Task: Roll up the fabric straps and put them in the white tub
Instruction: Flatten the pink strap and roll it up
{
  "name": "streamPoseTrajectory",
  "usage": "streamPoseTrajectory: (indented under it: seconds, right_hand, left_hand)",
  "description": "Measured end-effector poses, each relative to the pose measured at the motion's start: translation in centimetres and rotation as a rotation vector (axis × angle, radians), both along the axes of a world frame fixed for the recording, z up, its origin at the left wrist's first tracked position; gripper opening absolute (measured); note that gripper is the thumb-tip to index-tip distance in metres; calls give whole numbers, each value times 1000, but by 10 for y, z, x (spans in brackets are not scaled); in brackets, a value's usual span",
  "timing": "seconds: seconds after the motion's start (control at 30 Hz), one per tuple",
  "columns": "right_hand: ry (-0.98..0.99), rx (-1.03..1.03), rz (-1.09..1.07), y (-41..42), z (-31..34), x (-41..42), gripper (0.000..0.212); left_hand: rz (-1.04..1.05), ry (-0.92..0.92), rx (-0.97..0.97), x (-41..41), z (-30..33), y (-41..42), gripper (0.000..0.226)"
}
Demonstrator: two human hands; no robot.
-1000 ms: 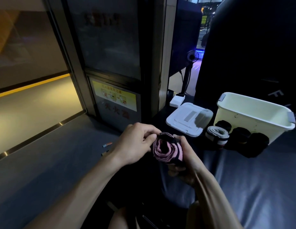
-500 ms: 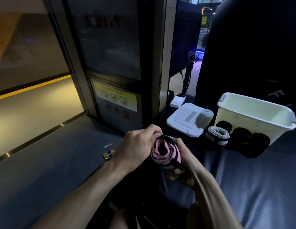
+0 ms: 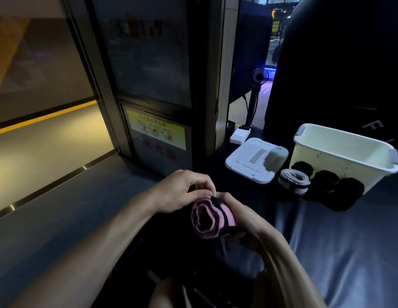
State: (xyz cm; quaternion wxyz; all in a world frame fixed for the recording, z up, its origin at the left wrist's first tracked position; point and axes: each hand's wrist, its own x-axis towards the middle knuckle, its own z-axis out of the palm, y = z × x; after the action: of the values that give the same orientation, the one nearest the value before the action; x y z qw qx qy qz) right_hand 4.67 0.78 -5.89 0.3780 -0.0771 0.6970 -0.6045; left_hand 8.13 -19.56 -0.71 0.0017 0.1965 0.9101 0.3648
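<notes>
So, going from the left: the left hand (image 3: 182, 192) is brought in over the top of the pink strap (image 3: 210, 220), with thumb and fingertips pinched right at the roll's upper edge, where a dark bit of trim sits. Looks like the loose end is being tucked or fastened so the coil isn't sprung open, though that's a guess. The strap is held up in the air in front of the body, near the middle of the scene, rolled into a fat spiral with its open end turned toward the camera.

The right hand (image 3: 242, 221) is wrapped round the roll from the right and underneath, fingers curled, so the coil is kept squeezed while the end gets sorted.

Further right and farther away, a white lid (image 3: 257, 161) is laid flat on the dark surface, presumably taken off so the tub is left open for dropping things in. Just right of it, a grey-and-white rolled strap (image 3: 293, 181) is parked, then 3 black rolls (image 3: 324, 183) bunched against the near wall of the white tub (image 3: 327, 156).

What's visible of the tub's inside looks bare; the bottom is hidden by the wall. So 4 rolls are done but not yet put in.
</notes>
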Motion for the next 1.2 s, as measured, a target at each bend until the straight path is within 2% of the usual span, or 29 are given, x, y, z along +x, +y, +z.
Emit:
streamPoseTrajectory:
  seconds: [0.13,0.3,0.4,0.47,0.53,0.6,0.67,0.73,0.8,0.87,0.97,1.07,1.2]
  right_hand:
    - [-61,83,-39,0,-2,1,63]
    - [-71,30,-29,2,6,2,53]
    - [48,78,2,-1,5,5,41]
    - [70,105,-9,-4,4,8,49]
    - [86,155,-30,-7,3,9,55]
    - [123,184,-71,-6,3,8,55]
    - [114,158,-170,-3,4,5,51]
    - [88,97,-266,-1,5,2,50]
    - [72,51,-295,-2,4,1,55]
    - [62,11,-276,-2,3,1,59]
    - [15,-143,-275,-1,6,2,59]
    - [111,-329,-263,1,5,0,43]
    - [214,-352,-282,4,4,0,31]
  left_hand:
    - [-59,11,-68,1,21,-6,9]
    - [-130,40,-147,1,30,-3,7]
    - [-151,56,-328,-2,32,3,5]
    - [-126,84,-515,-8,32,8,4]
    - [-103,45,-606,-14,29,10,5]
    - [-82,-23,-494,-17,22,9,4]
    - [31,-48,-225,-15,13,5,8]
    - [135,-119,26,-7,2,4,26]
    - [108,-134,26,5,-10,9,47]
    - [99,-87,4,11,-23,15,57]
    - [198,-51,215,10,-35,13,55]
    - [316,-45,419,10,-37,9,52]
    - [403,12,525,14,-37,13,52]
